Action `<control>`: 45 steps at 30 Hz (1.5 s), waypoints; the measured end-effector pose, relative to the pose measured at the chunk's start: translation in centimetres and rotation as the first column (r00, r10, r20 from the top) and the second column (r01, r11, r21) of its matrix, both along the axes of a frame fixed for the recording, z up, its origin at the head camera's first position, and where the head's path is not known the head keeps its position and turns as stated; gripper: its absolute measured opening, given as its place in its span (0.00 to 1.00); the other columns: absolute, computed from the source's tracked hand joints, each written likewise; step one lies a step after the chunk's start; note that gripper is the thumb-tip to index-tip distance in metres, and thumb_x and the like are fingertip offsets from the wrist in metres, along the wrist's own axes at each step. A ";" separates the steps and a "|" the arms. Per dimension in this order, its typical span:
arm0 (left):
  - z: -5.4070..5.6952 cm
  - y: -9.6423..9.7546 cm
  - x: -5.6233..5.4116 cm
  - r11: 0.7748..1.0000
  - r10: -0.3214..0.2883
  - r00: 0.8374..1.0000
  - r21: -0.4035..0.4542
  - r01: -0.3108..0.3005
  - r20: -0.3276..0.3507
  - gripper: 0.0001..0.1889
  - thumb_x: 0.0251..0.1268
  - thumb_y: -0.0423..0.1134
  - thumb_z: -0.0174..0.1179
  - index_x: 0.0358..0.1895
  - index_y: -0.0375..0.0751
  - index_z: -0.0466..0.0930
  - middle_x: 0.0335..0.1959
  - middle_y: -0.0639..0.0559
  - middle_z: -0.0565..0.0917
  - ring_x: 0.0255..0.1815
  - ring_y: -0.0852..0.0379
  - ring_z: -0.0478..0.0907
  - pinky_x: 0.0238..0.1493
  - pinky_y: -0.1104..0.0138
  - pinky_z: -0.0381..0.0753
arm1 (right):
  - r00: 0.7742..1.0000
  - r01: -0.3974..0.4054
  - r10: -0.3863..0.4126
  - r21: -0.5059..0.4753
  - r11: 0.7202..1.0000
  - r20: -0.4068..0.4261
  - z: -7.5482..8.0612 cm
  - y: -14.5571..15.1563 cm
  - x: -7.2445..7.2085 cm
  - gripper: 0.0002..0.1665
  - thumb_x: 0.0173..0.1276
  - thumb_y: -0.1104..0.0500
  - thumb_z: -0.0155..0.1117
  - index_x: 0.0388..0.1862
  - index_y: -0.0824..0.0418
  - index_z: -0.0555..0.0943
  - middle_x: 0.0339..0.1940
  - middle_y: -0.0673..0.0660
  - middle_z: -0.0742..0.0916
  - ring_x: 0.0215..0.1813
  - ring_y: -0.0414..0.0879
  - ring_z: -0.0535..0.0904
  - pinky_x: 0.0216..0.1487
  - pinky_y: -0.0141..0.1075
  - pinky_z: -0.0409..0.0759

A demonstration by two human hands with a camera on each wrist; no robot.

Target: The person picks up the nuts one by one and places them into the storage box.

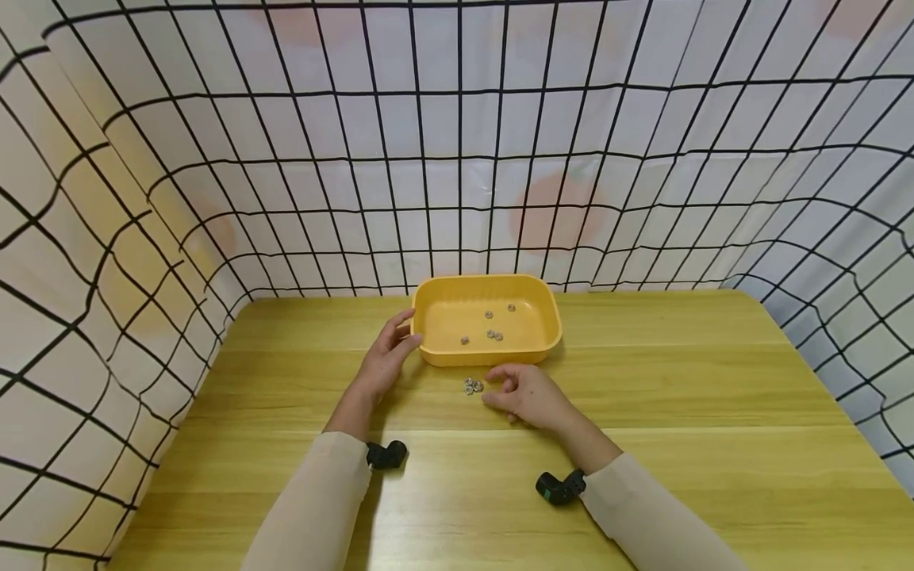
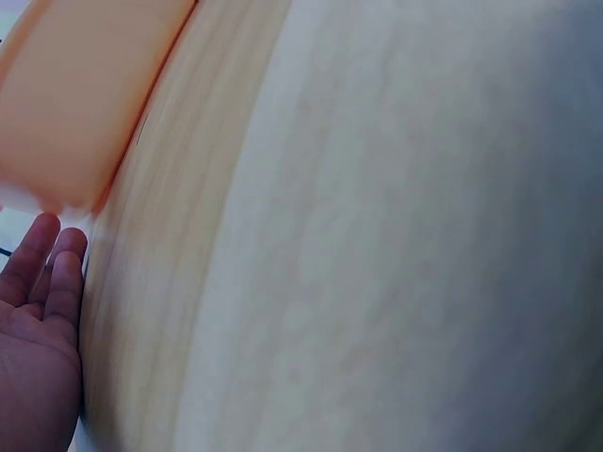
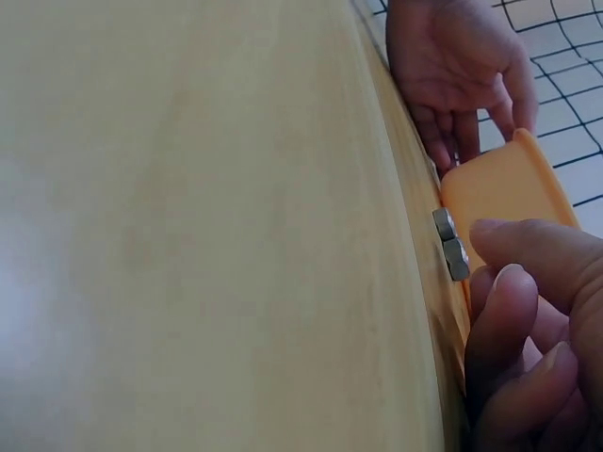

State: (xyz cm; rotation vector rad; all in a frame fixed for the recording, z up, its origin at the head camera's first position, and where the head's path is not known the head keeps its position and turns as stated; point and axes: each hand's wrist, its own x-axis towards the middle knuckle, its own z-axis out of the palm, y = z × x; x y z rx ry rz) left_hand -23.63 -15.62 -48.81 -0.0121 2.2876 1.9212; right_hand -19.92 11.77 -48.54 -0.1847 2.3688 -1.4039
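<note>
A yellow plastic basket (image 1: 485, 358) sits near the back of the table, with several small metal nuts (image 1: 489, 315) scattered on its floor. In front of it, a small cluster of hex nuts (image 1: 474, 386) lies on the wood; the right wrist view shows hex nuts (image 3: 450, 245) side by side. My left hand (image 1: 389, 353) is at the basket's left end, fingers extended along its side and the thumb at the front corner. Just right of the cluster is my right hand (image 1: 530, 395), fingers bent, thumb and forefinger apart, nothing visible between them.
A black wire grid (image 1: 460, 151) stands behind the basket and along both sides, with a pale printed sheet behind it. The wooden table (image 1: 678, 428) extends to both sides. Small black wrist cameras (image 1: 560, 488) are worn at both cuffs.
</note>
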 end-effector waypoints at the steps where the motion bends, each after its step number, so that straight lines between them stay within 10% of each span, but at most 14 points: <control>1: 0.0 0.0 0.0 1.000 -0.002 1.000 0.000 0.002 -0.003 0.28 0.79 0.48 0.56 0.77 0.65 0.62 0.76 0.43 0.69 0.80 0.43 0.62 0.80 0.43 0.57 | 1.000 -0.005 0.005 0.008 1.000 -0.012 0.0 -0.1 -0.1 0.22 0.65 0.54 0.76 0.56 0.57 0.84 0.26 0.52 0.80 0.19 0.43 0.77 0.20 0.32 0.72; 18: -0.1 -0.1 0.0 1.000 -0.027 1.000 0.009 0.027 -0.014 0.28 0.80 0.48 0.55 0.78 0.63 0.60 0.77 0.42 0.67 0.80 0.43 0.62 0.80 0.43 0.57 | 0.992 -0.021 0.036 0.127 0.992 -0.123 -0.4 -1.4 -0.6 0.11 0.66 0.54 0.74 0.45 0.53 0.86 0.25 0.51 0.81 0.18 0.43 0.79 0.23 0.34 0.76; 45: 0.1 -0.1 0.1 1.000 -0.008 1.000 -0.007 0.008 -0.002 0.27 0.79 0.50 0.55 0.76 0.67 0.62 0.76 0.45 0.69 0.79 0.44 0.63 0.80 0.44 0.58 | 0.985 -0.020 0.026 0.037 0.999 -0.168 0.9 -0.6 0.1 0.08 0.66 0.54 0.75 0.40 0.54 0.85 0.26 0.50 0.84 0.24 0.43 0.76 0.26 0.30 0.73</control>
